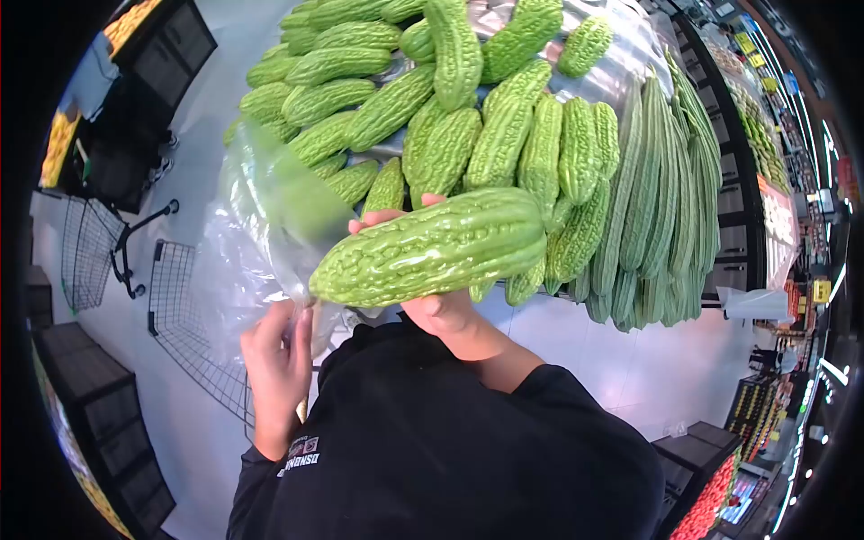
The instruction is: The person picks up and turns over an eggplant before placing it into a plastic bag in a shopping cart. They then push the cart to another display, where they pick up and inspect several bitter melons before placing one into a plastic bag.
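While right hand [438, 312] grips a bitter gourd [432, 247] from beneath, left hand [274, 360] pinches plastic bag [261, 225]

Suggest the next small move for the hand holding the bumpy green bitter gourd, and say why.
Probably bring the bumpy green bitter gourd to the mouth of the clear thin plastic bag. The right hand grips the gourd in front of the pile of green gourds, and the left hand pinches the bag's edge beside it; how far the mouth is open is unclear.
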Action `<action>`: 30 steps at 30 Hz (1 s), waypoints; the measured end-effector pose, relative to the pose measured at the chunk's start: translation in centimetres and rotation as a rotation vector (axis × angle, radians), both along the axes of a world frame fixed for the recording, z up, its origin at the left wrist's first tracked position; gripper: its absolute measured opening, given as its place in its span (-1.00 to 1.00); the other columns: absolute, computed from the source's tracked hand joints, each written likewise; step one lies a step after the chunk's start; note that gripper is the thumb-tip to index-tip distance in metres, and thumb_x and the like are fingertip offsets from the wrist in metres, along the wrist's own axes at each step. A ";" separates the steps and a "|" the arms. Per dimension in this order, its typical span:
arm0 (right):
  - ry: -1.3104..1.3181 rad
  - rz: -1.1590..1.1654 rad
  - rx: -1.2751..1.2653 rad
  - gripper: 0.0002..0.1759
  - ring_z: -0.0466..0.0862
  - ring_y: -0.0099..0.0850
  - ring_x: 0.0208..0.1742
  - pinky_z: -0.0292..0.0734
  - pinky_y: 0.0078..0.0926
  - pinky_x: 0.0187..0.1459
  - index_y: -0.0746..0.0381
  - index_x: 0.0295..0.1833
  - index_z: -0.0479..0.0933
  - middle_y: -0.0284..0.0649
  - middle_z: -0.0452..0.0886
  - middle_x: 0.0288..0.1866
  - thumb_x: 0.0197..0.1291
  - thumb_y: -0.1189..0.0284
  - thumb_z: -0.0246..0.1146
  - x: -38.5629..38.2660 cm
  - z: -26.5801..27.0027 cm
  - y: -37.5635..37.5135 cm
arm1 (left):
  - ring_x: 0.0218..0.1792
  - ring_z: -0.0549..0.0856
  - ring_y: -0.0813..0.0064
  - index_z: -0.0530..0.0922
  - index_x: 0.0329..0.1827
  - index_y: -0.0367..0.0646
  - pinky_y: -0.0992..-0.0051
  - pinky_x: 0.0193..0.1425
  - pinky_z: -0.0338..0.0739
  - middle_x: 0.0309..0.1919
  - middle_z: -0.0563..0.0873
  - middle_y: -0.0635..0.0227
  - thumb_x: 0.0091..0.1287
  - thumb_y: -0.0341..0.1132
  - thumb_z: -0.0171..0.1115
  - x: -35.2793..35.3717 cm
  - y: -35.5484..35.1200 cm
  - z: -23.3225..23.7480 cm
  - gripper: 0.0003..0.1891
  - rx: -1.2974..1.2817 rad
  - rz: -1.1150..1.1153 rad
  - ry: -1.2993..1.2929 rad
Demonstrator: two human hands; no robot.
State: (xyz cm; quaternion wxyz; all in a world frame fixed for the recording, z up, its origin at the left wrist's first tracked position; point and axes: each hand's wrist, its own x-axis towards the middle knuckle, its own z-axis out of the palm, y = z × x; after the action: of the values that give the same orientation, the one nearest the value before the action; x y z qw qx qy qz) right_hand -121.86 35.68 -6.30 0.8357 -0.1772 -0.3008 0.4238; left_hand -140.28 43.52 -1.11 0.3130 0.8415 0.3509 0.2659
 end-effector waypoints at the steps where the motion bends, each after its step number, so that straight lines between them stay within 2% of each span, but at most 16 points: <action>1: -0.004 -0.015 0.019 0.19 0.34 0.04 0.50 0.34 0.12 0.44 -0.11 0.59 -0.03 0.02 0.32 0.45 -0.04 0.03 0.59 1.1 0.0 -0.3 | -0.66 0.48 0.30 0.64 -0.20 -0.30 0.43 -0.49 0.33 -0.62 0.53 0.13 0.32 -0.52 0.26 0.9 -0.7 0.9 -0.94 0.011 -0.037 -0.055; 3: -0.246 -0.183 0.075 0.15 0.38 0.04 0.47 0.40 0.09 0.41 -0.01 0.56 0.01 0.07 0.32 0.43 -0.02 0.05 0.59 3.1 -0.2 -0.8 | -0.66 0.49 0.32 0.65 -0.18 -0.30 0.45 -0.48 0.33 -0.61 0.54 0.16 0.32 -0.53 0.26 2.4 -1.6 2.3 -0.93 0.008 -0.037 -0.079; 4: -0.239 -0.221 0.090 0.14 0.42 -0.10 0.46 0.49 -0.10 0.37 0.18 0.49 0.09 0.04 0.35 0.42 -0.08 0.09 0.64 3.6 0.1 -1.2 | -0.65 0.49 0.33 0.66 -0.16 -0.30 0.46 -0.47 0.33 -0.59 0.55 0.18 0.31 -0.53 0.26 2.8 -1.9 2.7 -0.91 -0.024 -0.019 -0.093; 5: -0.238 -0.234 0.098 0.14 0.42 -0.10 0.46 0.49 -0.10 0.37 0.18 0.49 0.09 0.04 0.35 0.42 -0.08 0.09 0.64 4.2 0.3 -1.7 | -0.65 0.49 0.33 0.66 -0.16 -0.30 0.46 -0.47 0.33 -0.59 0.55 0.18 0.31 -0.53 0.26 3.3 -2.1 2.8 -0.91 -0.016 -0.031 -0.092; 7: -0.593 -0.278 0.020 0.15 0.42 -0.13 0.45 0.48 -0.13 0.36 0.18 0.49 0.06 0.07 0.36 0.40 -0.08 0.15 0.66 5.7 0.5 -3.2 | -0.61 0.52 0.30 0.65 -0.18 -0.34 0.43 -0.45 0.36 -0.55 0.59 0.21 0.25 -0.57 0.27 4.5 -2.5 2.5 -0.89 0.074 -0.088 -0.154; 11: -0.570 -0.364 0.100 0.00 0.38 0.06 0.47 0.45 0.02 0.38 0.06 0.47 0.15 0.15 0.36 0.39 -0.02 0.43 0.62 4.9 0.2 -4.1 | -0.54 0.52 0.61 0.61 -0.09 -0.41 0.58 -0.42 0.33 -0.49 0.64 0.26 0.36 -0.53 0.22 6.7 -2.9 1.2 -0.87 0.315 -0.266 -0.292; 13: -0.543 -0.388 0.094 -0.18 0.44 -0.11 0.45 0.47 -0.15 0.38 0.14 0.45 0.19 0.08 0.41 0.37 0.16 0.43 0.50 4.1 0.0 -4.7 | -0.49 0.56 0.53 0.58 -0.12 -0.43 0.54 -0.40 0.37 -0.43 0.66 0.17 0.29 -0.60 0.22 8.1 -4.0 1.3 -0.87 0.366 -0.356 -0.446; 14: -0.322 -0.248 0.030 -0.29 0.48 -0.22 0.39 0.47 -0.25 0.36 0.19 0.42 0.23 0.02 0.46 0.33 0.24 0.39 0.42 3.7 -1.9 -4.8 | -0.47 0.58 0.38 0.56 -0.17 -0.42 0.49 -0.40 0.39 -0.41 0.65 0.11 0.24 -0.64 0.22 8.5 -4.3 2.2 -0.88 0.316 -0.440 -0.426; 15: -0.101 -0.108 -0.032 -0.39 0.53 -0.32 0.34 0.48 -0.35 0.34 0.25 0.39 0.28 -0.04 0.51 0.30 0.33 0.36 0.33 3.5 -2.1 -4.8 | -0.57 0.53 0.22 0.59 -0.25 -0.33 0.34 -0.42 0.39 -0.54 0.58 0.21 0.10 -0.64 0.31 9.7 -4.8 2.7 -0.83 0.355 -0.456 -0.491; 16: -0.103 -0.114 -0.030 -0.39 0.53 -0.32 0.34 0.48 -0.35 0.34 0.25 0.39 0.28 -0.04 0.51 0.30 0.33 0.36 0.33 3.7 -2.2 -4.8 | -0.59 0.53 0.25 0.59 -0.24 -0.33 0.34 -0.43 0.37 -0.56 0.57 0.23 0.10 -0.64 0.31 10.5 -5.0 2.9 -0.83 0.360 -0.501 -0.515; 19: -0.861 -0.389 -0.390 -0.43 0.54 -0.35 0.31 0.35 -0.29 0.41 0.28 0.37 0.38 -0.16 0.51 0.32 0.28 0.41 0.30 4.7 -0.9 -4.4 | -0.50 0.55 0.22 0.57 -0.20 -0.37 0.34 -0.37 0.40 -0.47 0.61 0.15 0.11 -0.69 0.27 11.1 -5.5 3.8 -0.80 0.368 -0.614 -0.484; 23: -0.900 -0.420 -0.376 -0.45 0.52 -0.33 0.32 0.35 -0.36 0.39 0.30 0.39 0.38 -0.14 0.51 0.33 0.30 0.44 0.23 4.9 1.2 -5.2 | -0.58 0.52 0.29 0.61 -0.17 -0.30 0.34 -0.34 0.39 -0.55 0.56 0.30 0.02 -0.68 0.33 12.2 -6.6 4.1 -0.71 0.428 -0.706 -0.479; 25: -0.706 -0.235 -0.442 -0.47 0.50 -0.33 0.33 0.37 -0.39 0.37 0.28 0.40 0.37 -0.17 0.51 0.33 0.33 0.45 0.22 4.7 0.8 -5.0 | -0.59 0.51 0.36 0.63 -0.14 -0.29 0.38 -0.32 0.36 -0.58 0.53 0.37 0.00 -0.64 0.38 12.8 -6.9 3.8 -0.69 0.470 -0.771 -0.488; 27: 0.386 0.288 0.031 -0.45 0.55 -0.37 0.27 0.45 -0.39 0.30 0.27 0.40 0.37 -0.22 0.53 0.29 0.33 0.43 0.27 4.6 0.6 -4.5 | -0.60 0.50 0.40 0.63 -0.12 -0.29 0.41 -0.30 0.34 -0.59 0.52 0.40 -0.01 -0.59 0.42 12.9 -6.9 2.9 -0.67 0.494 -0.781 -0.470; 28: 0.496 0.335 0.097 -0.45 0.55 -0.37 0.26 0.45 -0.39 0.30 0.27 0.40 0.37 -0.23 0.54 0.29 0.33 0.42 0.28 4.6 0.6 -4.1 | -0.60 0.50 0.40 0.64 -0.12 -0.28 0.41 -0.31 0.33 -0.60 0.51 0.40 -0.01 -0.59 0.43 12.8 -6.9 2.4 -0.67 0.504 -0.759 -0.462; 30: 0.351 0.265 0.024 -0.44 0.56 -0.38 0.25 0.46 -0.39 0.29 0.27 0.40 0.36 -0.23 0.54 0.28 0.32 0.42 0.29 4.2 0.4 -4.0 | -0.60 0.51 0.41 0.64 -0.12 -0.27 0.42 -0.30 0.33 -0.61 0.50 0.40 0.00 -0.58 0.43 12.5 -6.7 1.8 -0.67 0.530 -0.725 -0.444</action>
State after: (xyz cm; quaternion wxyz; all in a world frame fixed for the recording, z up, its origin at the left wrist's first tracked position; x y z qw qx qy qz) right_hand -117.67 31.64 -5.91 0.8145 -0.0495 -0.1765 0.5505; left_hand -127.78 36.77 0.69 0.2279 0.8830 -0.1191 0.3927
